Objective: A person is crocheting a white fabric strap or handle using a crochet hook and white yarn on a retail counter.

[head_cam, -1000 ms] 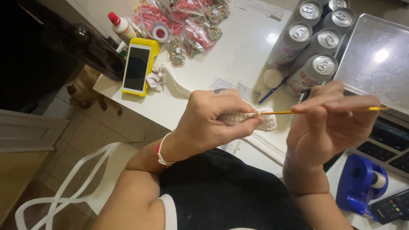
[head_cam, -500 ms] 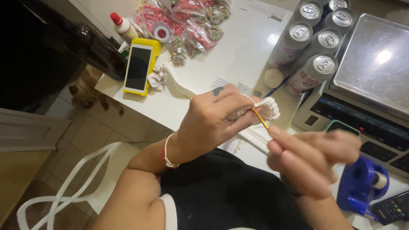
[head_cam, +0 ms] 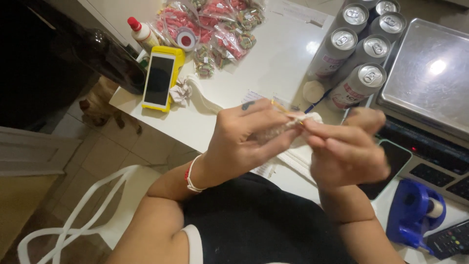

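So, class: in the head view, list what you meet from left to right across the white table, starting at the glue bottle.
Glue bottle → yellow-cased phone → sweet packets → drink cans → metal scale tray.

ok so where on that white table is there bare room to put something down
The widest bare patch of the table lies between the candy bags and the cans. A narrower strip runs along the near edge, right of the phone. It is crowded by the cans and scale, and at the far left corner around the glue bottle.
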